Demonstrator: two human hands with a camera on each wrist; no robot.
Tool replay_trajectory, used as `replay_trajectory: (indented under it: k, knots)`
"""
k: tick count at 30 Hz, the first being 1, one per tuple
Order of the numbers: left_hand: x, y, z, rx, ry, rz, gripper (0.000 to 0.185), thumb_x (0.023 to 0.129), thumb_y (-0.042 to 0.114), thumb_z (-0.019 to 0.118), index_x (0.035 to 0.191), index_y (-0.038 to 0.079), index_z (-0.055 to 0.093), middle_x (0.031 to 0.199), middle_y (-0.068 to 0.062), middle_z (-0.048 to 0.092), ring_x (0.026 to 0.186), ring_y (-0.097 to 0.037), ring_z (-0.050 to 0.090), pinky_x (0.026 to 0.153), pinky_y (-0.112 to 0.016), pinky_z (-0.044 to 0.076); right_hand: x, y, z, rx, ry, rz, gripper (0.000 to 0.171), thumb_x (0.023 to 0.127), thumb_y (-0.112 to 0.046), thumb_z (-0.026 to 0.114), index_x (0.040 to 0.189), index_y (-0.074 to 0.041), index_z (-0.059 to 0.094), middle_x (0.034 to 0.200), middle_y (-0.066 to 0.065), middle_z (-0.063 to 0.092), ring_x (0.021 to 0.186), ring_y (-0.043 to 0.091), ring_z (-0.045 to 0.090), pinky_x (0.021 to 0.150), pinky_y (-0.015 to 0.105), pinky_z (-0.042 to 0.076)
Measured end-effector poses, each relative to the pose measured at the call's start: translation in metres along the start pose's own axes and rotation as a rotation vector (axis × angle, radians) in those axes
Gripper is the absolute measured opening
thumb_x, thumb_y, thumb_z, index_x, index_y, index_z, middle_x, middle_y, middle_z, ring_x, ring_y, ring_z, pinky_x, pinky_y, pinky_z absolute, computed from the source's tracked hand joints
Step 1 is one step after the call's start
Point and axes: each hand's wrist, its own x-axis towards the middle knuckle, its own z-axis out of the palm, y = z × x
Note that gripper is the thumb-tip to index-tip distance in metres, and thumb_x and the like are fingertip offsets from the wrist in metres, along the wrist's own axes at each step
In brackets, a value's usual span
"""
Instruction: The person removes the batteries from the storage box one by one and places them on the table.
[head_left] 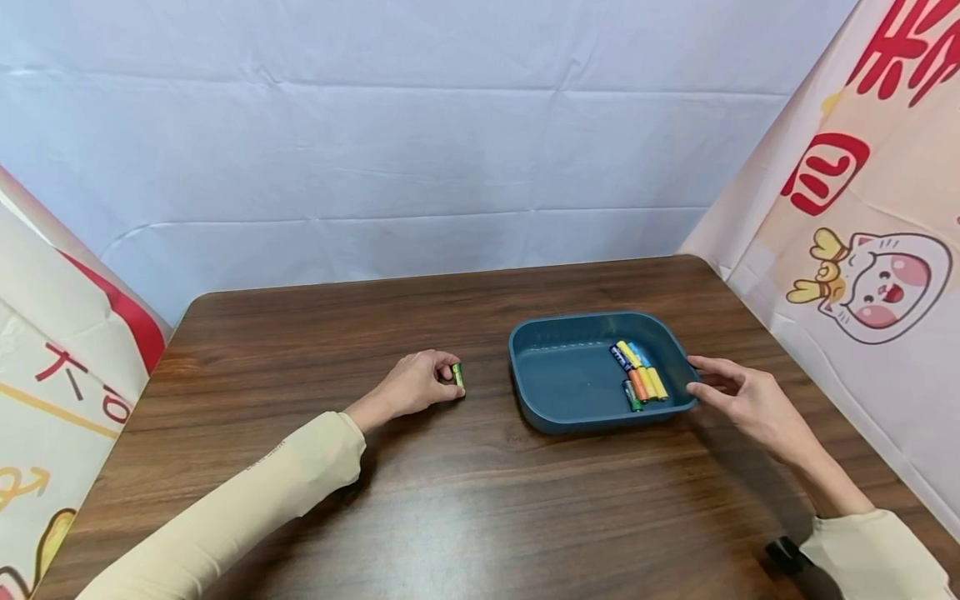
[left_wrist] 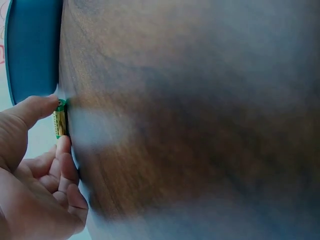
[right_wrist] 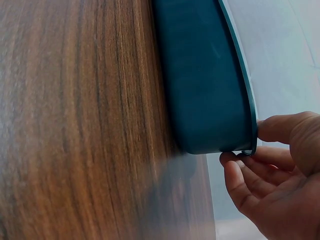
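- Green battery (head_left: 457,374) pinched by left hand (head_left: 417,385) on wood-grain table (head_left: 450,500), frame centre; label unreadable.
- Right hand (head_left: 750,402) fingers loosely curled at blue plastic tray (head_left: 570,375) rim, right of centre; contact unclear.

Large red Chinese characters on the side banners, none fully readable.

The right banner (head_left: 862,208) carries big red characters cut off by the frame's edge; one boxed sign resembles "回" (head_left: 825,173), above a cartoon cat face. The left banner (head_left: 60,367) shows red strokes of a partial character, too cropped to read. Faint small lettering runs along the left sleeve (head_left: 266,457), too small to make out. Print on the batteries (head_left: 637,371) in the tray is illegible.
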Motion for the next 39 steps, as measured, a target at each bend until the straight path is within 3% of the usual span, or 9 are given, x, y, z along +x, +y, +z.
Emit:
replay_trajectory:
  k: [39]
  knots:
    - [-0.003,0.0026,0.001,0.072,0.04,0.0,0.053,0.088,0.029,0.083,0.131,0.002,0.068,0.093,0.006,0.063,0.084,-0.013,0.056,0.089,-0.038,0.047,0.0005,0.002,-0.0003,-0.006,-0.004,-0.001,0.045,0.098,-0.013,0.073,0.137,0.007,0.062,0.12,0.031,0.068,0.084,-0.008,0.059,0.061,0.017,0.048]
